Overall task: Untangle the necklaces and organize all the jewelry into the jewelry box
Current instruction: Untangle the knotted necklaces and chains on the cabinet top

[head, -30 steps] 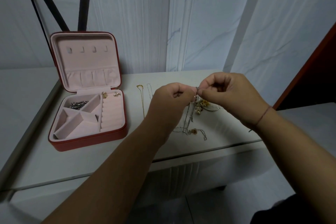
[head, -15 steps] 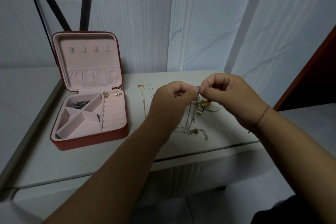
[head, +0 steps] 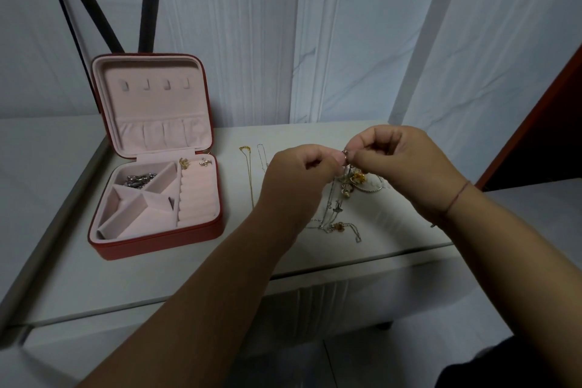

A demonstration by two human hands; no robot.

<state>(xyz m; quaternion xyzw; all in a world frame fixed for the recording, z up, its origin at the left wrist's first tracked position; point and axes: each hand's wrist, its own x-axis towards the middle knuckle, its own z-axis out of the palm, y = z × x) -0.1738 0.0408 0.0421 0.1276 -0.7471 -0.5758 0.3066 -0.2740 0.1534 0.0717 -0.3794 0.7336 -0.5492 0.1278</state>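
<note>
Left hand (head: 302, 179) and right hand (head: 406, 167) meet fingertip to fingertip above the white table (head: 189, 277). Each hand has its fingers curled and pinches the upper end of the tangled necklaces (head: 333, 224), whose chains hang down to a heap on the table. The open red jewelry box (head: 157, 249) stands well to the left. A gold chain (head: 250, 179) and a silver chain (head: 262, 156) lie straight between the box and the hands.

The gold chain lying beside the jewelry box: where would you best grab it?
Probably its far end, where the gold chain bunches into a small clump. Pinch from straight above: it lies flat on the table, with no side edge to catch.
</note>
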